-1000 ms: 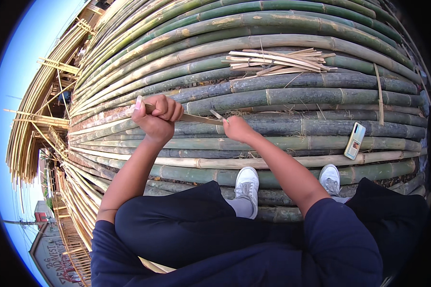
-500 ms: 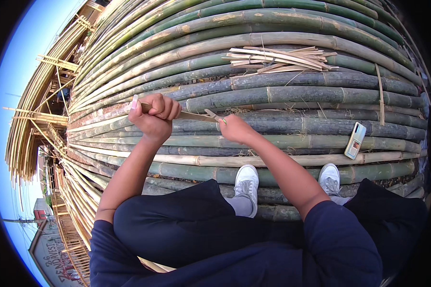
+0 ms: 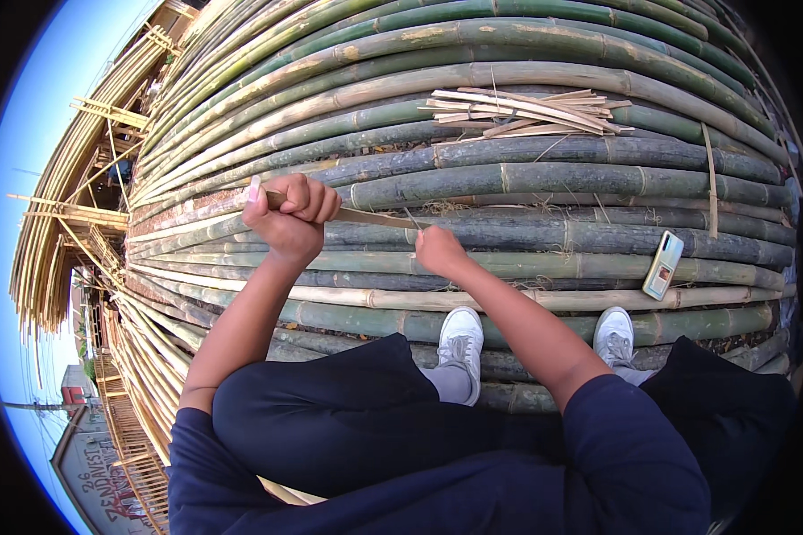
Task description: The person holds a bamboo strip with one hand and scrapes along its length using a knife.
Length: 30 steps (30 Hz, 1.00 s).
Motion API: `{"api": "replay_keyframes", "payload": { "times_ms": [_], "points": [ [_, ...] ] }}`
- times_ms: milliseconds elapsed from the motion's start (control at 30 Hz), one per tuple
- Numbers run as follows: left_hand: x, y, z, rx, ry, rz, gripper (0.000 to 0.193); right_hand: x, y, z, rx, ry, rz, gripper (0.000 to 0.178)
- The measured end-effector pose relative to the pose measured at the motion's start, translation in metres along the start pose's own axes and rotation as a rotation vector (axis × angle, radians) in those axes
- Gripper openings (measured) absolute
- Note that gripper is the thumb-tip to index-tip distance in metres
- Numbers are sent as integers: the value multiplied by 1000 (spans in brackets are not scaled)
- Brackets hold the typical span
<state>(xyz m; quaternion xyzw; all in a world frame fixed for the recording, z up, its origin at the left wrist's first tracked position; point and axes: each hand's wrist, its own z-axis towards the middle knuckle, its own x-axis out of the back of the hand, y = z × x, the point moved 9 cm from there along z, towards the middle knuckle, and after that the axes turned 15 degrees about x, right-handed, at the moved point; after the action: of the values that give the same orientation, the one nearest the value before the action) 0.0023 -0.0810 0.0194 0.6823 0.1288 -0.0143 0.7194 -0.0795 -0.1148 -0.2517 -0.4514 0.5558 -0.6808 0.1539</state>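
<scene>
- A flat brownish strip [image 3: 375, 218] is stretched between the hands, above bamboo poles [image 3: 509, 236]; whether it is wood or blade cannot be told.
- Part of it is hidden inside the left hand [image 3: 289, 221], which is clamped round it.
- Its other end is gripped and covered by the right hand [image 3: 439, 251], whose fingers are mostly hidden.
- A thin sliver [image 3: 411, 217] beside them is barely made out.

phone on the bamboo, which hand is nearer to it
Right. The right hand is to the left of the phone, apart from it; the left hand is farther off on that same side, also apart.
</scene>
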Motion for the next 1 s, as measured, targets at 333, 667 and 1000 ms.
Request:
{"api": "replay_keyframes", "payload": {
  "times_ms": [333, 667, 1000],
  "points": [
    [8, 2, -5, -10, 52, -11, 55, 11, -18, 3, 23, -106, -7, 38],
    [2, 2, -5, -1, 28, 29, 55, 39, -39, 7, 51, -159, 14, 37],
    [-2, -2, -2, 36, -4, 16, 53, 35, -27, 18, 43, -167, -29, 39]
  ]
}}
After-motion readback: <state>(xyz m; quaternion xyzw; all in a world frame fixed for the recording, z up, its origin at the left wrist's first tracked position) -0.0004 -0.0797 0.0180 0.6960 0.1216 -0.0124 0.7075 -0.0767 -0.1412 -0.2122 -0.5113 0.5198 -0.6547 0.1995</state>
